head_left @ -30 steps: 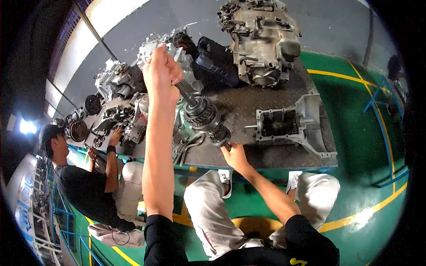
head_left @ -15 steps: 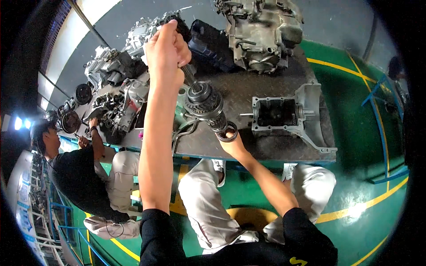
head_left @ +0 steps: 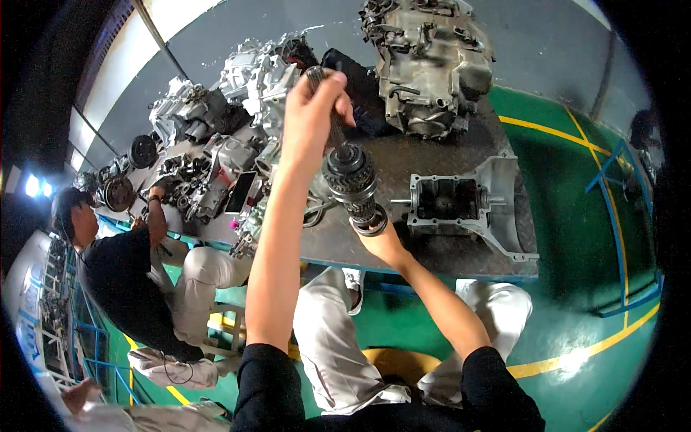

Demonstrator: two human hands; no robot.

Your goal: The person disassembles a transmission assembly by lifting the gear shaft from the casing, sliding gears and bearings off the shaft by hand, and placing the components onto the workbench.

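Observation:
A dark metal gear shaft (head_left: 351,177) with stacked gears and rings is held tilted above the workbench (head_left: 338,248). My left hand (head_left: 315,119) is closed around its splined upper end, whose tip sticks out above the fist. At the lower end, my right hand (head_left: 383,245) grips beside the bottom ring, its fingers partly hidden behind the ring. Right of the shaft, apart from both hands, lies an open grey gearbox housing (head_left: 448,200) with a rectangular opening and a thin rod protruding from its left side.
A large gearbox (head_left: 432,72) stands at the back right, beside a black part (head_left: 353,79). Silver castings (head_left: 259,75), loose metal parts (head_left: 191,180) and a phone (head_left: 242,192) crowd the left. A co-worker (head_left: 122,273) sits there. Blue rails (head_left: 612,216) stand at right.
My left hand has moved down and right, with the shaft's upper end showing above it now. The gear shaft has shifted slightly right and down; my right hand stays at its lower end.

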